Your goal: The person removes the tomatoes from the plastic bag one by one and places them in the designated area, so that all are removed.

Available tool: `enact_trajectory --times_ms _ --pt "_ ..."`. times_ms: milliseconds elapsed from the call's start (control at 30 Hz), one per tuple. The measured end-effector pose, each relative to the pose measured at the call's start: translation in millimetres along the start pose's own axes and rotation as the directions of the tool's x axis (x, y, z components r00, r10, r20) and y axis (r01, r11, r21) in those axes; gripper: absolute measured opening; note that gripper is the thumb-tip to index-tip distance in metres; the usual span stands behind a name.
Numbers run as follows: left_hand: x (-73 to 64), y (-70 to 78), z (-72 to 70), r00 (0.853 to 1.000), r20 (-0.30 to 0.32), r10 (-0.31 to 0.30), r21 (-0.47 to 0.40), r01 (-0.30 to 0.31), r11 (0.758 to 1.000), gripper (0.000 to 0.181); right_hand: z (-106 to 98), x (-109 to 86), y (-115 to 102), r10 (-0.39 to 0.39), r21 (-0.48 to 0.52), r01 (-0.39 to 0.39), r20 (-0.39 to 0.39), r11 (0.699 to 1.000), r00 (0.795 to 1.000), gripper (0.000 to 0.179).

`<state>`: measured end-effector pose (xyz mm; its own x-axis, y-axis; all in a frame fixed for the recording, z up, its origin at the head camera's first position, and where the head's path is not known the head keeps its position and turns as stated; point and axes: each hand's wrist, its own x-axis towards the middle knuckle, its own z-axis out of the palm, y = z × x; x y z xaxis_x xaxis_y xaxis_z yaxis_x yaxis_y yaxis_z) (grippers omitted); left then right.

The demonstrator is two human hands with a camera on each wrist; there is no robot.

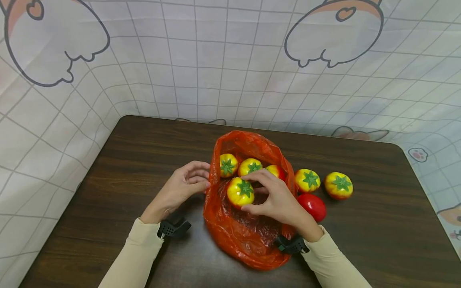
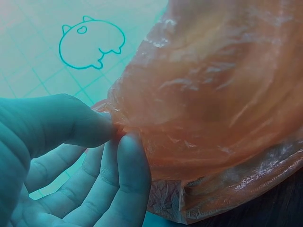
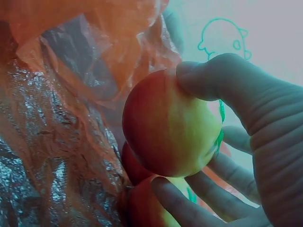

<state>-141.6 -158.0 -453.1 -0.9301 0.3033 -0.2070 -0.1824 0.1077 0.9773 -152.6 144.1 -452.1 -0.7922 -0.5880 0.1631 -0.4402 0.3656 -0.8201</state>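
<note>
I have the yellow-and-red fruit (image 1: 237, 193) with its green star-shaped top at the fingertips of the right hand (image 1: 275, 198), just inside the mouth of the red plastic bag (image 1: 245, 250); thumb and forefinger stand as far apart as the fruit is wide and pinch it from opposite sides. On my left, the left hand (image 1: 185, 182) has thumb and forefinger brought together on a fold of the bag's edge, the other fingers loosely bent beside them. Just beyond the right fingertips, within the bag, I see three more star-topped fruits: the left one (image 1: 228, 165), the middle one (image 1: 248, 166) and the right one (image 1: 276, 171), the last two partly behind the fingers. Right of the right hand, outside the bag, lie a smooth red fruit (image 1: 311, 206) near the wrist, a nearer star-topped fruit (image 1: 307, 181) just beside the bag, and a farther star-topped fruit (image 1: 338, 185). Under both hands spreads the dark wooden table (image 1: 144, 140); well past the fingers hangs a grid-patterned cloth (image 1: 201, 60).
</note>
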Motion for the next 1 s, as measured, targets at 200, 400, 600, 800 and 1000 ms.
enact_trajectory --times_ms 200,400,600,800,1000 --pt "-1.3 1.4 -1.1 1.000 0.001 0.010 -0.006 -0.010 1.000 0.050 -4 0.4 -6 -0.010 0.010 0.010 -0.016 1.000 1.000 0.062" --pt "-2.5 3.3 -1.5 1.000 -0.002 0.015 -0.020 -0.015 1.000 0.050 -10 0.9 -11 -0.018 -0.005 0.018 -0.028 1.000 0.999 0.063" --pt "-2.1 4.4 -0.9 1.000 0.000 0.016 -0.035 -0.016 0.999 0.050 -18 -3.3 -14 -0.015 -0.050 0.011 -0.072 0.999 0.997 0.063" --pt "-2.3 6.1 -1.1 1.000 -0.006 0.024 -0.034 -0.024 0.999 0.050 -28 -6.1 -16 -0.005 -0.071 -0.002 -0.103 0.997 0.995 0.064" --pt "-3.2 6.7 -2.2 1.000 -0.012 0.019 -0.024 -0.020 1.000 0.048 -35 -8.8 -16 0.017 -0.081 -0.027 -0.127 0.996 0.992 0.065"
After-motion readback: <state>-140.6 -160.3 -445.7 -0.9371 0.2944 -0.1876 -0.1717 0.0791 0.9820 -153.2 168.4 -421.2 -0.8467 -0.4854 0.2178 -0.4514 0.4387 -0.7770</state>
